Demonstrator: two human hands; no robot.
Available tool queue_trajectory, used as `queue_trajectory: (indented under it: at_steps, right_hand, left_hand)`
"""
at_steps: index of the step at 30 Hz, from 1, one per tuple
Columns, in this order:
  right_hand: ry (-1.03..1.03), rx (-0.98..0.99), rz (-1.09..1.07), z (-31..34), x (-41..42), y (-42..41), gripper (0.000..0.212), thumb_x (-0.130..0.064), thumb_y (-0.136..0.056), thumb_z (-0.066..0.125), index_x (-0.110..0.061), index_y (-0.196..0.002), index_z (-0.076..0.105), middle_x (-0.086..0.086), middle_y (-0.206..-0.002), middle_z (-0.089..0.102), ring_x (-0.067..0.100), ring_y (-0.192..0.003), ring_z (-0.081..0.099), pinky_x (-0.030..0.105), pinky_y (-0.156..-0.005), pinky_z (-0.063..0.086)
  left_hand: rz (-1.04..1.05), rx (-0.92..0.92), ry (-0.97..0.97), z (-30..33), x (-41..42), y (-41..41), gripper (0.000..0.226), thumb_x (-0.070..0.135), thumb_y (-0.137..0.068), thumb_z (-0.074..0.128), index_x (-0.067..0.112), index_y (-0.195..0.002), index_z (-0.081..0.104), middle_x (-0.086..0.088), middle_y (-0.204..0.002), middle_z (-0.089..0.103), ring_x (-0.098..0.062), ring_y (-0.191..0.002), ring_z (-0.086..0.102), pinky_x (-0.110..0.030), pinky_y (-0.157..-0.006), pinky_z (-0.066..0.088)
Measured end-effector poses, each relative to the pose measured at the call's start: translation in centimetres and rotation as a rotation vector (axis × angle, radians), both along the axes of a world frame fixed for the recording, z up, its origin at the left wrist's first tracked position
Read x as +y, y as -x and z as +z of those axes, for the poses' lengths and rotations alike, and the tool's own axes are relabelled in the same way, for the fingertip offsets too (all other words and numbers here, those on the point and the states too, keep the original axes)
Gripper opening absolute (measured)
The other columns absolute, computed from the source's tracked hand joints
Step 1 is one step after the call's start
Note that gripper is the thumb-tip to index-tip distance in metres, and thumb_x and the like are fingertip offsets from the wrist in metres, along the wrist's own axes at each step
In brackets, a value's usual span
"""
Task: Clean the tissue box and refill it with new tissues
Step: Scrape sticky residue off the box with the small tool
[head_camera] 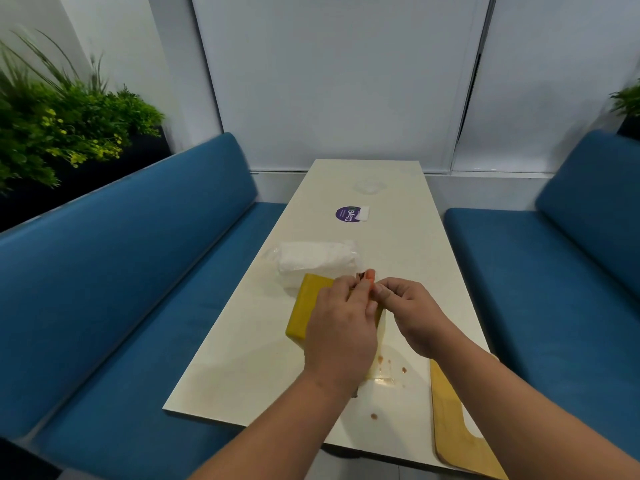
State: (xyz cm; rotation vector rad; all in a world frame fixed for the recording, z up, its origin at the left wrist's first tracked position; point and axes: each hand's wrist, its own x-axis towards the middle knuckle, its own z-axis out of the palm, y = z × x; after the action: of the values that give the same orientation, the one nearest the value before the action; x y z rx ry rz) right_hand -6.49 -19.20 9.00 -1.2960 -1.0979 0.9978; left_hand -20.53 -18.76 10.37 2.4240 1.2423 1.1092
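A wooden board (453,420) is seen at the near right corner of the table (242,368), partly overhanging the near edge. A few small brown spots (391,370) are scattered on the tabletop just left of the board, towards the near edge.

Further in, near the left edge, the yellow tissue box (304,310) is found lying on the table. The left hand (341,327) is laid over the box, its fingers curled at the far end of it; the right hand (412,313) is held just beside, with bent fingers meeting those of the left. A small orange-tipped thing (370,274) is pinched where the fingertips come together; which hand grips it, and what it is, cannot be told.

Directly behind the box, touching or nearly touching its far end, a clear-wrapped pack of white tissues (317,259) is placed. Beyond it, along the middle of the table, a round purple sticker (346,214) with a white tab beside it is seen. Blue padded benches (121,271) are set along both long sides.
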Motion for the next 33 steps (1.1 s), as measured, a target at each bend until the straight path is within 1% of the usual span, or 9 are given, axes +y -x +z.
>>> queue_trajectory:
  at_steps: [2,4,8,13,19,25,27,29,33]
  right_hand:
    - [0.005,-0.004,0.017,0.1,0.0,-0.1,0.027,-0.020,-0.099,0.052,-0.006,-0.087,0.071,0.013,-0.085,0.067,0.023,-0.087,0.059,0.034,-0.087,0.047]
    - [0.014,-0.024,0.028,0.1,0.1,-0.1,0.028,-0.021,-0.100,0.050,-0.005,-0.089,0.070,0.012,-0.085,0.066,0.022,-0.086,0.059,0.031,-0.086,0.047]
    - [0.017,-0.047,0.042,-0.1,0.1,-0.3,0.031,-0.023,-0.101,0.049,-0.002,-0.087,0.067,0.013,-0.081,0.060,0.024,-0.081,0.054,0.039,-0.083,0.045]
    - [0.026,-0.054,0.031,-0.1,0.1,-0.4,0.030,-0.025,-0.100,0.049,-0.003,-0.086,0.065,0.011,-0.082,0.053,0.024,-0.084,0.049,0.038,-0.083,0.041]
    - [0.028,0.003,0.016,0.2,0.2,-0.4,0.025,-0.020,-0.099,0.050,-0.005,-0.089,0.067,0.003,-0.080,0.062,0.014,-0.082,0.056,0.024,-0.077,0.048]
    - [0.038,-0.014,0.010,0.1,0.1,-0.6,0.025,-0.022,-0.099,0.051,-0.006,-0.090,0.068,0.003,-0.082,0.063,0.014,-0.084,0.058,0.028,-0.081,0.048]
    - [0.031,-0.031,0.004,0.0,0.0,-0.6,0.025,-0.024,-0.098,0.052,-0.006,-0.090,0.068,0.005,-0.083,0.062,0.017,-0.085,0.057,0.033,-0.083,0.048]
    - [0.023,-0.041,-0.004,-0.1,-0.1,-0.7,0.027,-0.025,-0.098,0.053,-0.005,-0.091,0.069,0.007,-0.084,0.062,0.020,-0.086,0.057,0.038,-0.085,0.048]
    - [0.012,-0.051,-0.021,-0.1,-0.3,-0.6,0.030,-0.028,-0.095,0.055,-0.002,-0.092,0.070,0.011,-0.085,0.064,0.023,-0.086,0.059,0.048,-0.090,0.049]
  left_hand:
    - [0.013,0.026,-0.024,0.0,0.1,0.1,0.047,0.037,-0.096,0.034,0.015,-0.123,0.065,0.001,-0.107,0.062,-0.016,-0.091,0.055,-0.029,-0.070,0.054]
    - [0.015,0.038,-0.024,0.1,0.5,0.4,0.044,0.034,-0.096,0.037,0.015,-0.124,0.065,0.001,-0.108,0.062,-0.017,-0.093,0.056,-0.031,-0.074,0.054]
    - [0.035,0.039,-0.020,0.0,1.5,1.9,0.032,0.020,-0.095,0.055,0.016,-0.126,0.064,0.001,-0.110,0.063,-0.019,-0.098,0.055,-0.032,-0.080,0.051]
    - [0.105,0.046,0.009,0.2,3.5,4.7,0.030,0.016,-0.096,0.053,0.014,-0.124,0.064,0.003,-0.110,0.060,-0.018,-0.099,0.051,-0.034,-0.085,0.049]
    - [0.248,0.141,0.039,0.2,6.9,8.9,0.027,0.014,-0.098,0.050,0.013,-0.118,0.068,0.003,-0.108,0.061,-0.018,-0.093,0.051,-0.026,-0.075,0.038]
    - [0.136,-0.020,0.083,3.7,7.0,7.3,0.027,0.028,-0.099,0.050,0.017,-0.116,0.068,0.015,-0.101,0.050,-0.001,-0.087,0.044,0.000,-0.068,0.033]
    - [0.086,0.008,0.105,3.9,7.2,5.6,0.027,0.027,-0.099,0.050,0.018,-0.118,0.067,0.012,-0.105,0.054,-0.003,-0.091,0.046,-0.004,-0.077,0.032]
    - [0.067,0.046,0.122,3.5,7.3,4.3,0.028,0.027,-0.100,0.049,0.019,-0.121,0.066,0.008,-0.112,0.058,-0.008,-0.097,0.051,-0.016,-0.084,0.039]
    - [0.035,0.089,0.103,3.2,6.2,2.3,0.028,0.021,-0.099,0.049,0.018,-0.121,0.066,0.002,-0.117,0.061,-0.016,-0.107,0.054,-0.025,-0.092,0.042]
